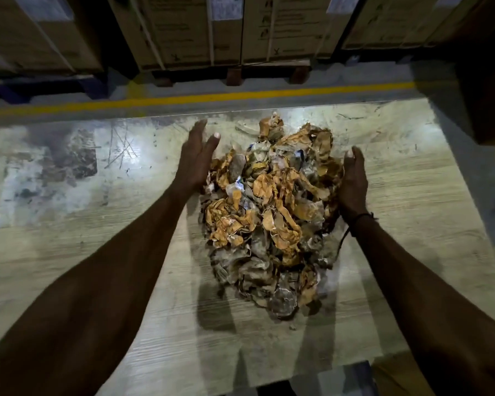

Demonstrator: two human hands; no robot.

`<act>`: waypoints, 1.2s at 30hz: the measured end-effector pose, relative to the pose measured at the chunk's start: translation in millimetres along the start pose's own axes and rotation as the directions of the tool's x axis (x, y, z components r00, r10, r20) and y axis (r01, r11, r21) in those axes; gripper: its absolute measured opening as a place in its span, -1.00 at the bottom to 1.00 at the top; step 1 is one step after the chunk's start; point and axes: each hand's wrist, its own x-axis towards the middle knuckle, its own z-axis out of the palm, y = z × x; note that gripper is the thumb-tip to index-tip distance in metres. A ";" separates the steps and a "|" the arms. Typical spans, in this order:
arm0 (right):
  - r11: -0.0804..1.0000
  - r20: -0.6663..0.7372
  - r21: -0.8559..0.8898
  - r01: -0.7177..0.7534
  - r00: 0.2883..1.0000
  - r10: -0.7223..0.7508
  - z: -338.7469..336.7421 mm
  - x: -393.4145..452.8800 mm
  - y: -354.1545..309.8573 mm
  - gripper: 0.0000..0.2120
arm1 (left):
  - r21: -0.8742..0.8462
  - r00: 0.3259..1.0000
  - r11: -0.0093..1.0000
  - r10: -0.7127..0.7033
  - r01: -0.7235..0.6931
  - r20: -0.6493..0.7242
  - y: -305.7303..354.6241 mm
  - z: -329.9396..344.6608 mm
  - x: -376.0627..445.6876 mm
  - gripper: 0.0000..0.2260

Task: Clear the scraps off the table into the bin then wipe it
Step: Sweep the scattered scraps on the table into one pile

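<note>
A heap of crumpled brown and orange paper and tape scraps (272, 212) lies on the pale wood-grain table (97, 224), right of its middle. My left hand (196, 158) is flat and open, fingers pointing away, its palm against the heap's left side. My right hand (353, 185) is open and cupped against the heap's right side. A dark band is on my right wrist. Neither hand grips anything. No bin and no cloth is in view.
Beyond the table's far edge runs a yellow floor line (212, 97). Behind it stand strapped cardboard boxes (189, 30) on a pallet (235, 72). A dark box (486, 90) looms at the right. The table's left part (55, 164) is scratched and stained.
</note>
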 end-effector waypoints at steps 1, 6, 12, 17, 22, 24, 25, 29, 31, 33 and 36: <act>1.000 0.035 -0.023 0.019 0.999 -0.018 1.7 9.5 -3.9 -0.46 | 0.015 0.999 1.000 0.011 -0.012 0.035 6.7 -0.5 14.0 -0.31; 0.996 0.255 -0.077 0.051 0.966 -0.030 22.2 41.8 -20.7 -0.39 | 0.145 0.955 0.974 0.128 -0.171 0.269 34.1 16.7 62.8 -0.34; 0.958 0.436 -0.134 0.254 0.883 -0.173 24.3 32.7 -24.8 -0.58 | 0.256 0.840 0.900 0.184 -0.353 0.510 60.8 39.6 74.3 -0.49; 0.946 0.502 -0.164 0.281 0.849 -0.165 12.0 28.0 -16.7 -0.57 | 0.171 0.809 0.922 0.202 -0.347 0.552 57.0 23.9 51.1 -0.52; 0.906 0.564 -0.280 0.316 0.818 -0.110 15.4 12.2 -6.6 -0.43 | 0.210 0.787 0.895 0.209 -0.393 0.581 45.3 14.7 28.6 -0.48; 0.897 0.584 -0.267 0.351 0.800 -0.140 15.6 9.1 -0.3 -0.43 | 0.191 0.783 0.896 0.227 -0.401 0.578 44.9 15.3 20.3 -0.48; 0.896 0.577 -0.252 0.365 0.800 -0.164 14.3 9.5 3.0 -0.42 | 0.178 0.795 0.905 0.229 -0.387 0.562 46.5 14.0 16.9 -0.49; 0.976 0.515 -0.109 0.188 0.850 -0.106 9.9 5.7 -2.0 -0.56 | 0.182 0.862 0.930 0.206 -0.320 0.464 45.5 -1.9 8.2 -0.52; 0.970 0.588 -0.131 0.205 0.804 -0.090 10.9 2.2 3.2 -0.61 | 0.227 0.822 0.896 0.215 -0.380 0.528 39.7 -6.9 -2.0 -0.52; 0.960 0.632 -0.138 0.243 0.768 -0.103 10.0 -0.6 4.8 -0.54 | 0.250 0.785 0.857 0.247 -0.450 0.568 35.1 -5.5 -13.7 -0.50; 0.997 0.543 0.044 0.061 0.836 -0.075 -2.4 -10.7 -3.0 -0.53 | 0.218 0.893 0.912 0.251 -0.347 0.373 34.2 -7.4 -29.6 -0.50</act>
